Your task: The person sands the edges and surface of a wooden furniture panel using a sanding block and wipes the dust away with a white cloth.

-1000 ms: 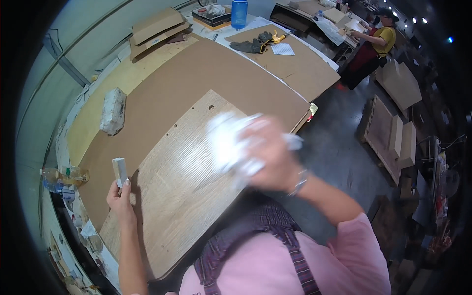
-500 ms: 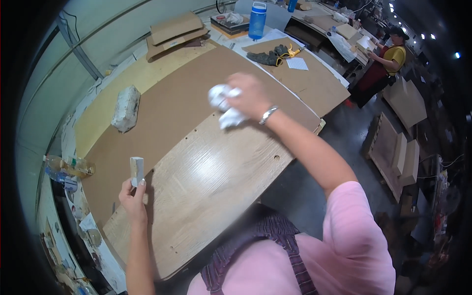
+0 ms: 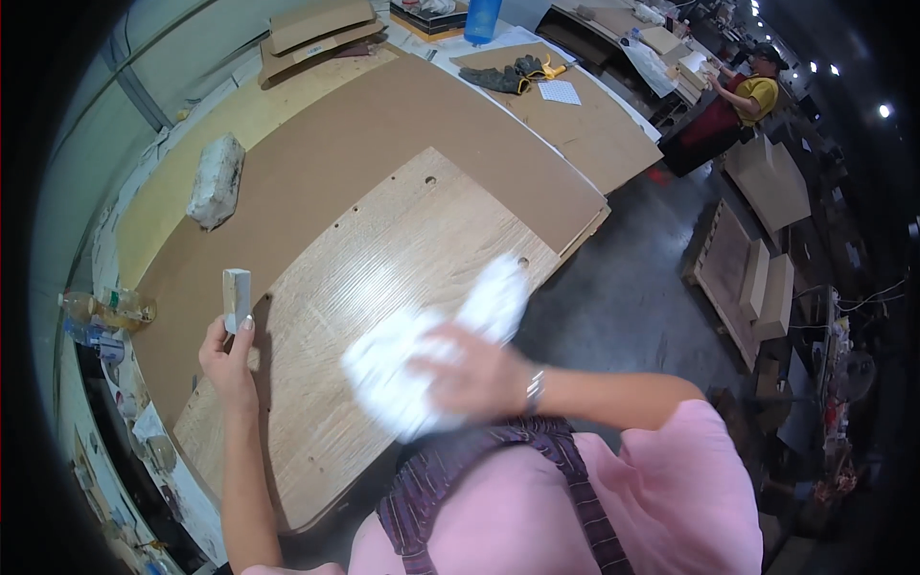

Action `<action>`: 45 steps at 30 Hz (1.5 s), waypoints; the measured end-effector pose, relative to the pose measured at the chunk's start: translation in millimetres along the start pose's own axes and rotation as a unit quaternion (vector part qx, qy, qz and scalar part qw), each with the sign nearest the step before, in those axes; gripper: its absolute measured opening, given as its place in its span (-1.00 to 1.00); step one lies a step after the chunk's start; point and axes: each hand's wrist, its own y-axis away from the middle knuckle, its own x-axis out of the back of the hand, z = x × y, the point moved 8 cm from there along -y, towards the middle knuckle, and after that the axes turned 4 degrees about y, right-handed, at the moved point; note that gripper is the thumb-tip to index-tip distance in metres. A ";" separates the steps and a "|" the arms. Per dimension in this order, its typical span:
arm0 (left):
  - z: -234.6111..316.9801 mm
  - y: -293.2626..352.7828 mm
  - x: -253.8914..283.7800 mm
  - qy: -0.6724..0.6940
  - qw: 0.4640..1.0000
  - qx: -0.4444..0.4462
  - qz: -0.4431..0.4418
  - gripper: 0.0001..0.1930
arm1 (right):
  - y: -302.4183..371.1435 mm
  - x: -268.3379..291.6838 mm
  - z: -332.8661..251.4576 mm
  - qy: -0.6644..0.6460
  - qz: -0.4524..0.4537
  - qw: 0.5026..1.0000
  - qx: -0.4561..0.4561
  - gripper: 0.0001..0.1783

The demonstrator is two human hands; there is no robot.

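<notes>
A light wood-grain panel (image 3: pixel 383 259) with small drilled holes lies on a brown board (image 3: pixel 383 125) that covers the workbench. My right hand (image 3: pixel 470 369) presses a crumpled white cloth (image 3: pixel 422 355) onto the panel's near part; hand and cloth are blurred by motion. At the panel's left edge my left hand (image 3: pixel 228 359) holds a small pale rectangular block (image 3: pixel 236 297) upright between thumb and fingers.
A wrapped whitish bundle (image 3: pixel 216 179) lies at the far left of the board. Plastic bottles (image 3: pixel 105 311) stand at the bench's left edge. Dark gloves (image 3: pixel 503 75) and a blue bottle (image 3: pixel 482 19) sit far back. Another person (image 3: pixel 743 96) works at the upper right, near stacked panels (image 3: pixel 757 278) on the floor.
My right hand has swept the white cloth from the panel's far end back toward me, to its near part. My left hand has kept the block at the left edge.
</notes>
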 end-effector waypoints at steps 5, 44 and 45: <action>5.3 1.0 -4.7 0.009 1.000 0.007 -0.013 -0.88 | 72.5 115.6 160.7 0.255 0.060 0.928 -0.265 -0.75; 105.6 174.2 -38.3 -0.466 0.859 -0.207 -0.048 -0.59 | 13.0 -5.6 137.8 -0.584 0.228 0.676 -0.386 -0.72; 76.1 181.4 -17.8 -0.491 0.851 -0.183 -0.048 -0.58 | 13.7 -3.6 136.8 -0.580 0.238 0.670 -0.398 -0.72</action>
